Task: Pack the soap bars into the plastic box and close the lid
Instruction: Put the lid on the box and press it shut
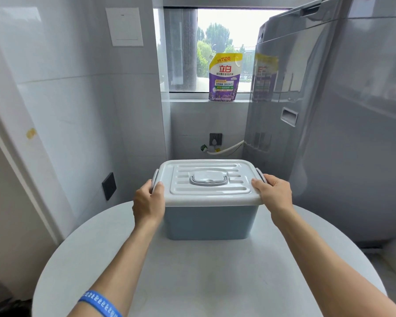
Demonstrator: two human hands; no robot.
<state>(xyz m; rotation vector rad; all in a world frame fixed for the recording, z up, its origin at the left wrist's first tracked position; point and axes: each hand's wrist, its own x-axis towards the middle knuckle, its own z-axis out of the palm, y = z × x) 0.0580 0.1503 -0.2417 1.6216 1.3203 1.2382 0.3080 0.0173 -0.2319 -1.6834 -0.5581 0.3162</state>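
Clearly, from your head camera, you had one plastic box (209,221) standing on the round counter (192,282), straight ahead of you, its long axis running left to right. One pale lid (209,181) sat flat on it. Your left hand (148,205) gripped the left end and your right hand (273,193) the right end, each equally near, fingers (257,182) curled over the lid's edge beside the two side latches and pressed against it. No soap bars showed; whether any lay inside, you could not tell. I judged the latches the next thing to press. One detergent pouch (224,77) stood on the windowsill, well apart.
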